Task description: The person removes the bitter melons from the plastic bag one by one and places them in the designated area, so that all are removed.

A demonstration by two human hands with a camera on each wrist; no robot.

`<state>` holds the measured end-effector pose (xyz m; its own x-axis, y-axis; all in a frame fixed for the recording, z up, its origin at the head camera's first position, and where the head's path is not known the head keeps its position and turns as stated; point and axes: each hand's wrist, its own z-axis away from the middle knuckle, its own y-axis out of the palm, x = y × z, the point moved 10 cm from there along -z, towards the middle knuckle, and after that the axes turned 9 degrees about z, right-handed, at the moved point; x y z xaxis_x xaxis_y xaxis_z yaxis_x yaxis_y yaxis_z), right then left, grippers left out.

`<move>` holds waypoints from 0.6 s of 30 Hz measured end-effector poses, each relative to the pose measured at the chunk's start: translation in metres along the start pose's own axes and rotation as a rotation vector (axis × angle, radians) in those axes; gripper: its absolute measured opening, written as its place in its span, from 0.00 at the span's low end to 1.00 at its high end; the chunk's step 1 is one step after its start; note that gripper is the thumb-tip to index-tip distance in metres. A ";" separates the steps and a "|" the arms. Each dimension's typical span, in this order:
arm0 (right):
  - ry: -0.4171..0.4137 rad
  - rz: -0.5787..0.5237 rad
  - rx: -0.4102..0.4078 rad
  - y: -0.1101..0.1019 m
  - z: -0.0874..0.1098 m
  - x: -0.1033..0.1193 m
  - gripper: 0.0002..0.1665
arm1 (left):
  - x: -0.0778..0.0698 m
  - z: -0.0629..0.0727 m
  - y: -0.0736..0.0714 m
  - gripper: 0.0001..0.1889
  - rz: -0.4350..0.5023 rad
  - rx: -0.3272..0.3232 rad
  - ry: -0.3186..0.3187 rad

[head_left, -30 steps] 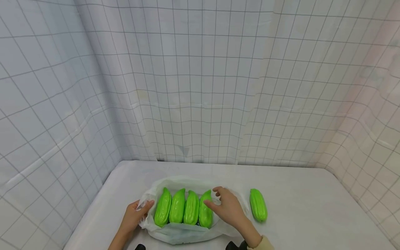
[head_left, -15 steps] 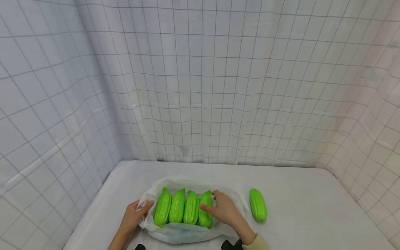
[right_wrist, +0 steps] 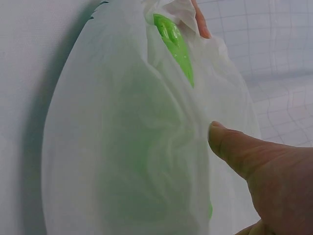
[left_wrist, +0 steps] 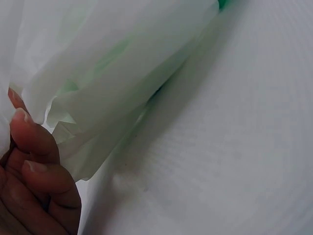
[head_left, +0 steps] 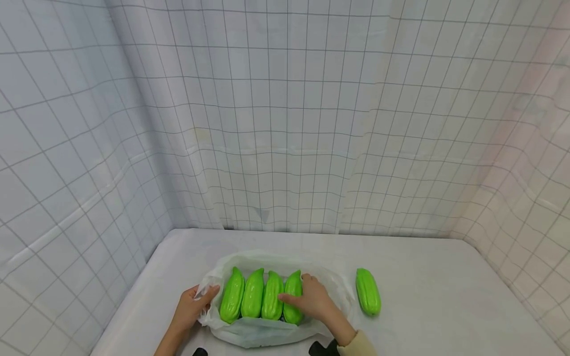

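Observation:
Several bright green ridged gourds (head_left: 254, 294) lie side by side in a thin white plastic bag (head_left: 258, 338) whose mouth is spread. My left hand (head_left: 191, 307) pinches the bag's left edge; in the left wrist view its curled fingers (left_wrist: 41, 139) hold the crumpled plastic. My right hand (head_left: 313, 299) is inside the bag's right part, over the rightmost gourd (head_left: 292, 311). Its thumb stretches across that gourd and its fingers lie along the gourd's right side. In the right wrist view the thumb (right_wrist: 234, 147) is straight, while the other fingers are mostly hidden.
One more green gourd (head_left: 368, 292) lies on the white table (head_left: 427, 306), to the right of the bag. White grid-patterned curtains (head_left: 285, 123) enclose the table at the back and both sides.
My right hand has moved left and slightly down onto the rightmost gourd, its thumb now reaching across it. My left hand, the bag and the gourds have stayed in place.

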<state>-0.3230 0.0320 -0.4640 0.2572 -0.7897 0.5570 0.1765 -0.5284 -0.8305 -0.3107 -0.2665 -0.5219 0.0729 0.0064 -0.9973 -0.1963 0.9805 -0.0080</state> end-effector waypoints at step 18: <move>0.037 -0.015 -0.003 0.014 -0.005 -0.011 0.54 | -0.001 0.000 0.000 0.16 -0.010 0.000 -0.002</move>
<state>-0.3281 0.0315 -0.4821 0.2193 -0.7924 0.5692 0.1773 -0.5413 -0.8219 -0.3112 -0.2667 -0.5206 0.0765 -0.0027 -0.9971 -0.1958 0.9805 -0.0177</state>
